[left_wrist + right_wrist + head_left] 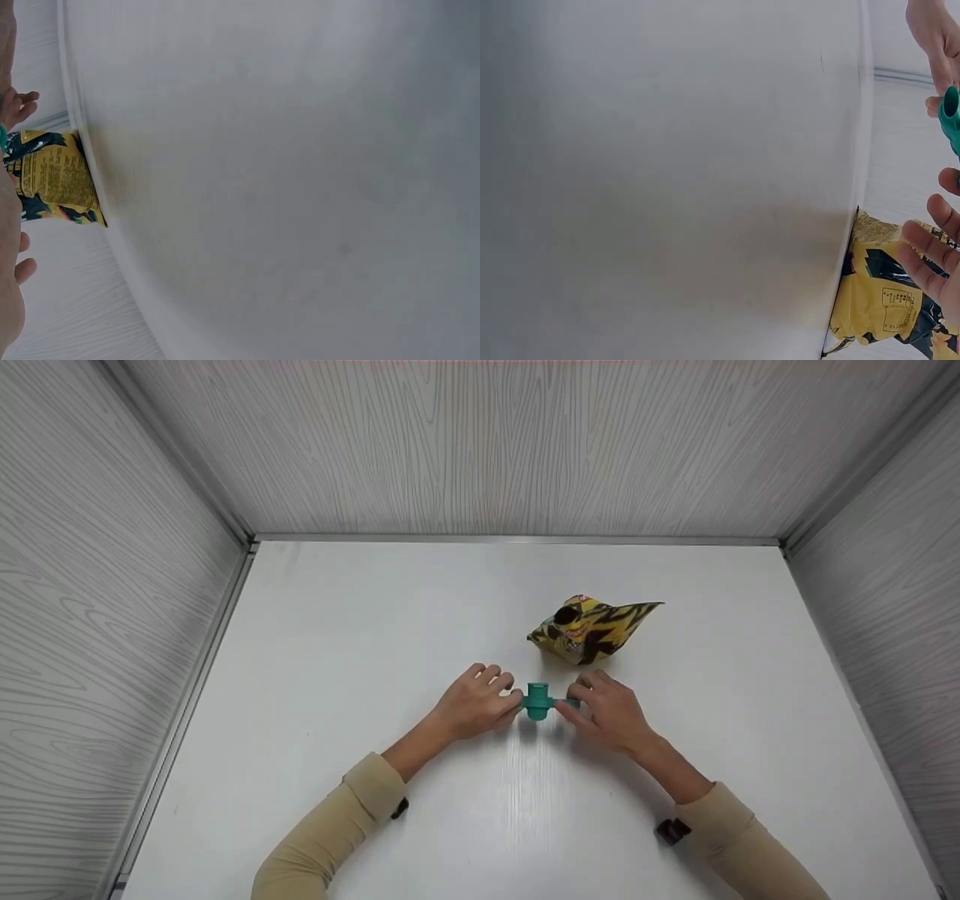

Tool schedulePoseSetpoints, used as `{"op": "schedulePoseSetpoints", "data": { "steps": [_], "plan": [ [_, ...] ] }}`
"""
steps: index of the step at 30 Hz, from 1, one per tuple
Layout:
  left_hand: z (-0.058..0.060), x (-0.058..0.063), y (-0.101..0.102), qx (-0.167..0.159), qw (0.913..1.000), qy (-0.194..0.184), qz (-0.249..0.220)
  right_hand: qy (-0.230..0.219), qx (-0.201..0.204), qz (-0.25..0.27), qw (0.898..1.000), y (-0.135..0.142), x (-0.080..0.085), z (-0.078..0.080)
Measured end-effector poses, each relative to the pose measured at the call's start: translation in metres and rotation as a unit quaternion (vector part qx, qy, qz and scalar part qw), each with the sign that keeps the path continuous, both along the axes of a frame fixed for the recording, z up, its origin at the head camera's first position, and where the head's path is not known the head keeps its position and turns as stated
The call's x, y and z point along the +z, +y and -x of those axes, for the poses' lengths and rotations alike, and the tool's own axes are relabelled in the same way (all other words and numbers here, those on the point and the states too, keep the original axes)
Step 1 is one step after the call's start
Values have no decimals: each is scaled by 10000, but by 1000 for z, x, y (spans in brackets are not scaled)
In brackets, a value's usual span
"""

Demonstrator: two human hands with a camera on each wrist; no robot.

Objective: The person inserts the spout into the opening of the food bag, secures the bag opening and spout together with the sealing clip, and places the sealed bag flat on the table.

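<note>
Above the white table, both hands hold a green plastic bag clip with a spout (537, 702), its hollow round tube in the middle and a narrow bar out to each side. My left hand (480, 703) pinches the left bar between thumb and fingers. On the other side, my right hand (609, 711) grips the right bar, covering part of it. The tube's open end shows at the edge of the right wrist view on the green clip (952, 129). Just beyond the hands stands a yellow and black printed bag (600, 631), touched by neither hand.
The white tabletop (375, 607) is bounded by grey wood-grain panels (480, 450) at the back and both sides, with metal edging along the joins. Small black devices sit at both cuffs, one at the right sleeve (671, 831).
</note>
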State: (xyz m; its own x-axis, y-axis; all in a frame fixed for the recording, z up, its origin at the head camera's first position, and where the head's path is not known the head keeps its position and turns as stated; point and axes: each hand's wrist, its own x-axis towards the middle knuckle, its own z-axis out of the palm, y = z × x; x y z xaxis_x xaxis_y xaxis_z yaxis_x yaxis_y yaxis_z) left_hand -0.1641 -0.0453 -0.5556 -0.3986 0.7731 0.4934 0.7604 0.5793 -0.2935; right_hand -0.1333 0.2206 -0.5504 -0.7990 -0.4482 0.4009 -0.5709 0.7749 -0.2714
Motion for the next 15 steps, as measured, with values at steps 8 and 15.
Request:
{"op": "schedulePoseSetpoints", "data": {
  "steps": [8, 15],
  "plan": [
    [0, -1, 0, 21, 9999, -98, 40, -310, 18, 294, 9991, -3, 0, 1],
    [-2, 0, 1, 201, 9991, -284, 223, -925, 48, 827, 9923, -3, 3, -2]
  ]
}}
